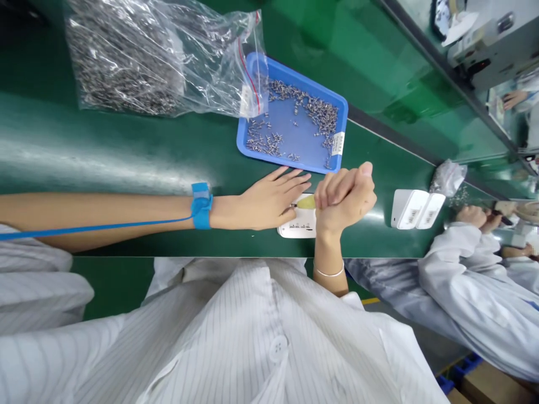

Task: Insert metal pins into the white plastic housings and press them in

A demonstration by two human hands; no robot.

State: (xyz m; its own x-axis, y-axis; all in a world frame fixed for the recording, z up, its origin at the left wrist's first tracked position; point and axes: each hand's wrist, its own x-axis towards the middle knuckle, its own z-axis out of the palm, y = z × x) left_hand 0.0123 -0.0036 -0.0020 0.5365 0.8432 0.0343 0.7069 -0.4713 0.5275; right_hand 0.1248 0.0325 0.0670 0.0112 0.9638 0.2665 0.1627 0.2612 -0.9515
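Note:
My right hand (344,193) is closed in a fist around a screwdriver (306,202) with a translucent yellow handle. Its tip points left, at a white plastic housing (298,229) lying on the green bench. My left hand (273,196) rests flat across the left part of that housing, fingers stretched toward the right and slightly apart. A blue strap is wound around the left wrist. Both hands partly cover the housing, and the exact spot where the tip touches is hard to make out. Just beyond the fingertips sits a blue tray (290,164) of small metal screws.
A clear zip bag (126,62) full of screws overlaps the tray's left edge. Two white housings (416,209) lie to the right, near a small plastic bag (450,177). A co-worker's hands (475,216) are at the far right. The bench edge runs close to my body.

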